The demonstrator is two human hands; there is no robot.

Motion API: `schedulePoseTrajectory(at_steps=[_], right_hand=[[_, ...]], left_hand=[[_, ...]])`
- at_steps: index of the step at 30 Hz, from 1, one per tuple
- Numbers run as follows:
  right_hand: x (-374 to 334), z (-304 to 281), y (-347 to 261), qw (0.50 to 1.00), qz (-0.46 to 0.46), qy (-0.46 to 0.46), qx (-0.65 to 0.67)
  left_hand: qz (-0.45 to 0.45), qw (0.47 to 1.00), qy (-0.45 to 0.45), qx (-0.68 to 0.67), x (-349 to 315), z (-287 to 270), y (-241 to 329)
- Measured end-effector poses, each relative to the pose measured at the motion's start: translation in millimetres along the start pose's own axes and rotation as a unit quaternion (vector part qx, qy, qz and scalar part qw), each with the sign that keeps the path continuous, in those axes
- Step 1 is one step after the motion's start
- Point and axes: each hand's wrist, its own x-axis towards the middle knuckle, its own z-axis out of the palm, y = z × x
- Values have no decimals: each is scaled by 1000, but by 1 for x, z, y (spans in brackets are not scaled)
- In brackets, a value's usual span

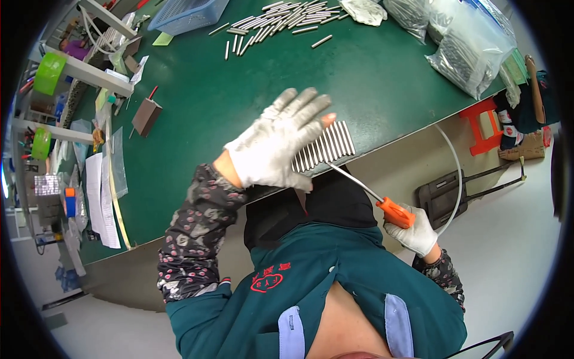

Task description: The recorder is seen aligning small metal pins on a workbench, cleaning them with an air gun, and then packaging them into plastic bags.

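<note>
A row of short metal rods (326, 147) lies side by side at the table's near edge. Over its left part my left hand (278, 140), in a white work glove, is spread with fingers extended, hiding some rods. One bare fingertip pokes out of that glove. Lower right, my gloved right hand (414, 232) is wrapped round an orange air gun (396, 213), whose long thin metal nozzle points up-left to the lower ends of the rods. A pale hose (459, 185) runs from the table edge down to that hand.
More loose metal rods (287, 21) are heaped at the far side of the green table (197, 107), beside a blue plastic basket (185, 17). Clear bags of parts (469, 51) sit far right. On the left are a brown block (146, 116) and paper sheets (101, 200).
</note>
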Motion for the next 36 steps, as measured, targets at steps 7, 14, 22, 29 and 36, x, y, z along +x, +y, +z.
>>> schedulePoseTrajectory(at_steps=[7, 14, 22, 29, 36], right_hand=[[10, 16, -21, 997, 2, -53, -47], [10, 17, -7, 995, -42, -44, -75], [11, 19, -18, 996, -12, -36, -86], [18, 25, -22, 990, -36, -86, -102], [22, 24, -35, 991, -37, -87, -94]], left_hand=[[-48, 997, -64, -13, -51, 19, 3], [-52, 997, -49, -21, -50, 20, 3], [-52, 997, -45, -26, -51, 20, 3], [-42, 998, -31, -37, -52, 24, 1], [-68, 997, 35, 14, -76, -5, -6]])
